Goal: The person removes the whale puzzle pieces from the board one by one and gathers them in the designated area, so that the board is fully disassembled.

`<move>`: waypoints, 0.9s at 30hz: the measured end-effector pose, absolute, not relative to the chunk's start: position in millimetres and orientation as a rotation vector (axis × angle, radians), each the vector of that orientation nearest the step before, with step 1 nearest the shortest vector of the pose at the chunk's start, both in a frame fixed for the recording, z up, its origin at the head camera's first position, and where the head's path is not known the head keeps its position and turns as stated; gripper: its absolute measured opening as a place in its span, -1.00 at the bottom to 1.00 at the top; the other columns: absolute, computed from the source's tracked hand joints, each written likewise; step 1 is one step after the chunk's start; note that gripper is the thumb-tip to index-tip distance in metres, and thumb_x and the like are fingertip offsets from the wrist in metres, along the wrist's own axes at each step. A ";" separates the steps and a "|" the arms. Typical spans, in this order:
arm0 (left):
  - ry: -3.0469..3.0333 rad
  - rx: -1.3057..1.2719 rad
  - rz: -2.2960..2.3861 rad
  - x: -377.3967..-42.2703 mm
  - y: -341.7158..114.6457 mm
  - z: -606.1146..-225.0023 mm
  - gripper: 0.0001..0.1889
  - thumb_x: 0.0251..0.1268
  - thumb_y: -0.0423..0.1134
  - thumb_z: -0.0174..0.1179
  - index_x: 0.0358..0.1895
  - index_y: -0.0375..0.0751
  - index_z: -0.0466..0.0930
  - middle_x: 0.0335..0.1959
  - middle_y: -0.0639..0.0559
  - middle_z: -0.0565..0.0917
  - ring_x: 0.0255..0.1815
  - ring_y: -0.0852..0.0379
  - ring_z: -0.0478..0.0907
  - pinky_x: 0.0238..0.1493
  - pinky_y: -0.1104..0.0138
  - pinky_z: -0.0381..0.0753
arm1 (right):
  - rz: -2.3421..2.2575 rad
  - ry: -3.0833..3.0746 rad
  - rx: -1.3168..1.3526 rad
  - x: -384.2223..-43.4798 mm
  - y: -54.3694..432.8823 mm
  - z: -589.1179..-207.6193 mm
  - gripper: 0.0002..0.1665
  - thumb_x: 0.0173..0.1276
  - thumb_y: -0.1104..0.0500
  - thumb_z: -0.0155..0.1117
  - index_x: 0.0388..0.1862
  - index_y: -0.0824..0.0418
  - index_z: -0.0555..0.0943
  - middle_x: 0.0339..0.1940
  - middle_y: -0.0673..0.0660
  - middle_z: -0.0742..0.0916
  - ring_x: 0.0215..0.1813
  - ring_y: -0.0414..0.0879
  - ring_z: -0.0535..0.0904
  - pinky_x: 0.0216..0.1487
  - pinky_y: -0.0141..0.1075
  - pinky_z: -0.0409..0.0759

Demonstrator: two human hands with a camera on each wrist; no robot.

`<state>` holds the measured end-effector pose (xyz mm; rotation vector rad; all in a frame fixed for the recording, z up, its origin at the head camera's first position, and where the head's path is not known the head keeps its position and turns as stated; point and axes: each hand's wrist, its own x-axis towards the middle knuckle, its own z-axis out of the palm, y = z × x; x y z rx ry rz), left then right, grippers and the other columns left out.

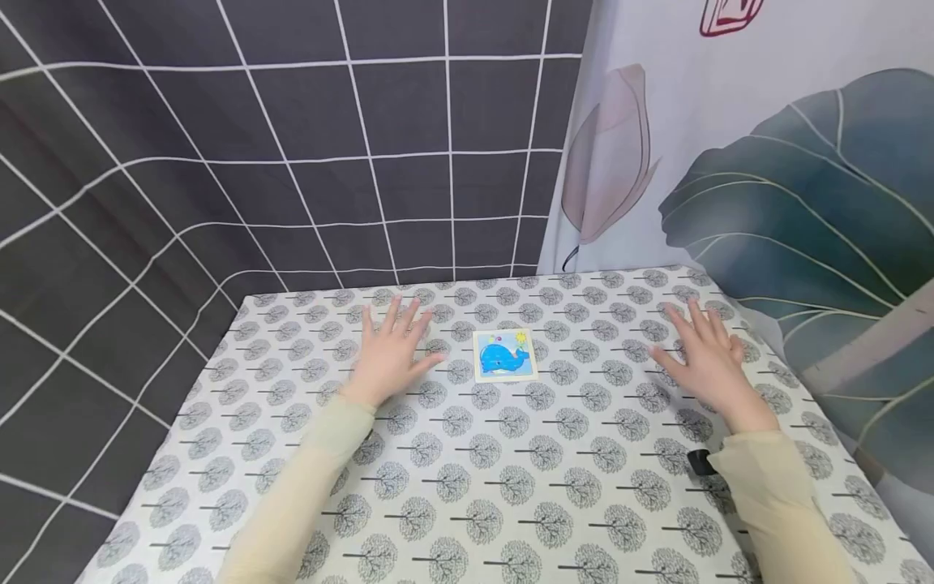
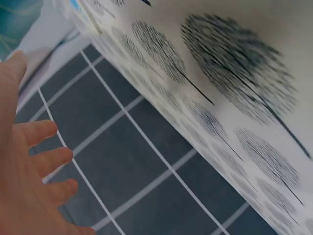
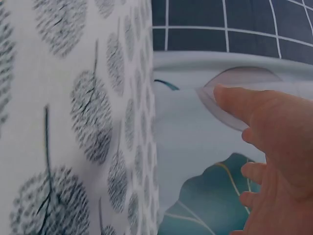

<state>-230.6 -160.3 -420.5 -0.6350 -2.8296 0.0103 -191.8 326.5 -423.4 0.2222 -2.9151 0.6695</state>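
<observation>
Lying mid-table: here's the square whale board (image 1: 505, 357), flat on the tree-print tablecloth (image 1: 511, 478), between the 2 hands and clear of both
Whale (image 1: 499, 359): blue, head to the left, tail lifted at the right, a yellow sun (image 1: 521, 340) above it
Left hand (image 1: 389, 361): spread wide and empty, thumb out toward the board, and it's the nearer of the 2
Right hand (image 1: 706, 365): wide too, empty, thumb pointing leftward, well off to the board's right
Sleeves (image 1: 302, 487): pale yellow, with a small black object (image 1: 700, 462) beside the right cuff
Backdrop: dark grid curtain (image 1: 401, 105) behind, blue-green leaf print (image 1: 824, 186) at right
</observation>
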 end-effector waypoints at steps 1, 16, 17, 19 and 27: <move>-2.821 -0.656 0.013 -232.4 -155.5 -420.7 -0.16 0.37 0.41 0.00 0.56 -0.03 0.25 0.60 -0.12 0.15 0.62 -0.23 -0.10 0.45 -0.38 -0.40 | 0.673 -2.915 0.231 -193.9 324.4 -421.7 -0.02 0.53 -0.21 0.10 0.69 0.07 -0.11 0.65 0.28 -0.23 0.59 0.41 -0.47 0.27 0.60 -0.52; -2.854 -0.917 0.030 -252.9 -101.2 -444.5 -0.19 0.45 0.40 -0.11 0.58 -0.02 0.19 0.59 -0.10 0.21 0.61 -0.16 0.03 0.51 -0.31 -0.18 | 0.828 -2.894 0.402 -224.8 273.0 -404.4 -0.09 0.54 -0.09 0.15 0.65 0.24 0.02 0.61 0.45 0.08 0.54 0.51 -0.04 0.37 0.55 -0.11; -2.861 -0.934 0.037 -253.1 -98.9 -447.1 -0.19 0.45 0.39 -0.12 0.59 -0.01 0.17 0.59 -0.09 0.19 0.61 -0.15 0.02 0.52 -0.30 -0.19 | 0.843 -2.905 0.404 -226.5 269.4 -404.6 -0.10 0.55 -0.11 0.13 0.65 0.23 0.02 0.61 0.44 0.08 0.54 0.50 -0.02 0.39 0.52 -0.07; -2.873 -0.963 0.055 -253.3 -94.4 -450.6 -0.19 0.46 0.40 -0.15 0.60 -0.01 0.15 0.60 -0.09 0.17 0.61 -0.14 0.03 0.53 -0.27 -0.19 | 0.864 -2.918 0.412 -229.6 262.7 -405.9 -0.11 0.55 -0.13 0.11 0.64 0.23 0.04 0.60 0.44 0.11 0.53 0.51 0.03 0.41 0.47 0.01; -2.939 -1.039 -0.005 -256.8 -81.7 -450.6 -0.19 0.46 0.39 -0.13 0.60 -0.03 0.14 0.60 -0.10 0.15 0.61 -0.14 0.03 0.53 -0.28 -0.08 | 0.833 -2.925 0.504 -248.8 240.8 -418.1 -0.20 0.55 -0.02 0.16 0.58 0.32 0.18 0.54 0.44 0.29 0.51 0.44 0.15 0.47 0.35 0.09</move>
